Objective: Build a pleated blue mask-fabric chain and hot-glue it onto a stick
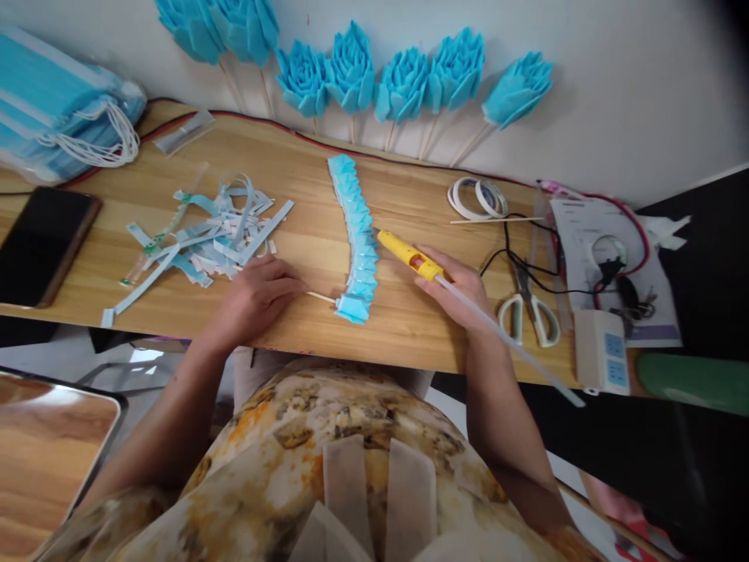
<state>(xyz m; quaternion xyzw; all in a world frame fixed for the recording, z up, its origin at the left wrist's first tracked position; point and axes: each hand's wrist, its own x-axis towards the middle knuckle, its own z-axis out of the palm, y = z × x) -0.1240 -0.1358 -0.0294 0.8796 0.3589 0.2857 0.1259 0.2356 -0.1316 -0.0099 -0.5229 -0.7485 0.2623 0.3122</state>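
My right hand (453,285) grips a yellow hot glue gun (409,254), a long clear glue stick (509,339) trailing out of its back. The gun's nozzle is at the right edge of a pleated light-blue strip (356,226), which runs lengthwise down the table. My left hand (263,295) is closed on a thin wooden stick (321,297). That stick's other end meets the strip's folded near end. Left of the strip, close to my left hand, lies a pile of blue and white fabric scraps (228,226).
Several blue fabric flowers (351,70) on sticks lean against the wall. Bagged face masks (64,101) and a phone (44,246) lie at left. At right are tape rolls (477,199), scissors (528,304), a black cord and a power strip (601,351).
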